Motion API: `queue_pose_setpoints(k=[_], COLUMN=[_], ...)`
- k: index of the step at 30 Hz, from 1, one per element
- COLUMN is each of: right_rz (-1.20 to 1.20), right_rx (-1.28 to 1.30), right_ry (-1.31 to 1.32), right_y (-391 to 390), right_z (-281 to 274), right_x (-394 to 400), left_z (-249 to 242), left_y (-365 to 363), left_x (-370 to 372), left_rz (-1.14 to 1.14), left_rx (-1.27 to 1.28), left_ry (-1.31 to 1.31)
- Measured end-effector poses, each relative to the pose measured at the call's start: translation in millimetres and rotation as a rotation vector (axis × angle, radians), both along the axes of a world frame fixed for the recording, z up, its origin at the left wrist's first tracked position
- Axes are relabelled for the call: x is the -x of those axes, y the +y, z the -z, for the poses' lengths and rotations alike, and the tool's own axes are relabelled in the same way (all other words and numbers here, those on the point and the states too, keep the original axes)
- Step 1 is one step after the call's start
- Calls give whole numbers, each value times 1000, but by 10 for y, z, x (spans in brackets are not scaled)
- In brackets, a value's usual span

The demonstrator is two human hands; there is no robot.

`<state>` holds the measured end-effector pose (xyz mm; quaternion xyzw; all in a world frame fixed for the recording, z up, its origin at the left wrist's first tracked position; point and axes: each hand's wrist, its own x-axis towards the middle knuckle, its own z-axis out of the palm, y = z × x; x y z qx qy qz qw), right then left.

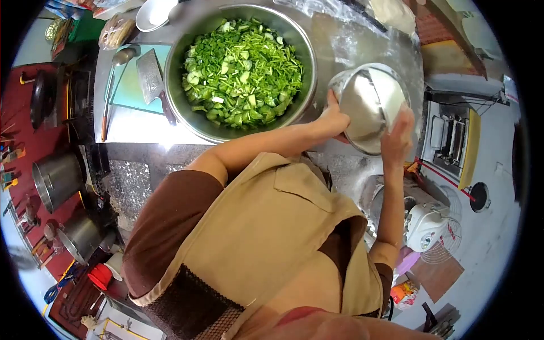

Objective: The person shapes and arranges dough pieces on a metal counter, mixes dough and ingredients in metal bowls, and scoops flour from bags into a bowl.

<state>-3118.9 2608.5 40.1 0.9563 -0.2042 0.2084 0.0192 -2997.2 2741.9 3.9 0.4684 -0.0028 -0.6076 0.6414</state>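
At the right side of the metal table, both my hands hold a round steel bowl. My left hand grips its near left rim, fingers wrapped round the edge. On its right side my right hand is closed at the rim. Something smooth and white shows along the bowl's right inner side. Left of my hands stands a large steel basin full of chopped green vegetables, my left forearm passing just in front of it.
A cleaver lies on a pale green cutting board, beside a long-handled ladle. Behind sits a white bowl. Whitish smears mark the table at the back right. Tall pots stand far left; a white fan is at right.
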Motion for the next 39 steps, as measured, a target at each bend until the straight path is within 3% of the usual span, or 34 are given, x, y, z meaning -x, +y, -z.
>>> queue_pose_setpoints(k=[6,8,10,13,16,18,21,23,24,26,27,28,30,31,32,34,36,39], right_rz=[-13,-10,63,80,177,387,571,683,739,957,1082,1113,1204,1113,1126,1037,1134,997], right_rx=[123,16,102,59,138,147,332,115,144,22,-302,-281,-512,-546,-525,-578,-552,-339], right_ry=[-59,-159,-204,-238,-201,-233,-203,-380,-392,-822,-999,-1010,-1388,-1649,-1674,-2145,-2187,-2435], right_y=[-70,-28,-39,-36,-109,-9,17,14,22,104,157,162,142,172,193,254,346,350], right_z=[-130,-155,-50,-24,65,57,13,206,202,185,141,202,256,223,231,307,466,430], right_x=[84,184,426,603,958,1344,2037,2587,2858,3394,3581,3873,4467,4719,4984,5513,5968,6481], left_z=[202,244,275,9,94,-8,121,62,69,140,163,220,285,455,400,285,458,469], left_y=[50,37,-12,-167,-375,-545,-891,-1125,-1231,-1401,-1491,-1574,-1740,-1850,-1907,-1989,-2183,-2434], left_x=[73,78,85,237,482,800,1260,1714,1966,2545,2737,3038,3660,3922,4207,4792,5119,5696], left_rz=[-46,40,106,101,250,238,505,634,694,803,869,905,988,1069,1097,1161,1256,1347], left_rx=[-39,8,103,-12,-79,-10,-16,58,79,61,17,24,-50,-23,-20,-54,-88,-182], left_ry=[27,-79,-63,-80,-150,-79,-53,-90,-103,-152,-143,-145,-91,-94,-108,-103,-120,-77])
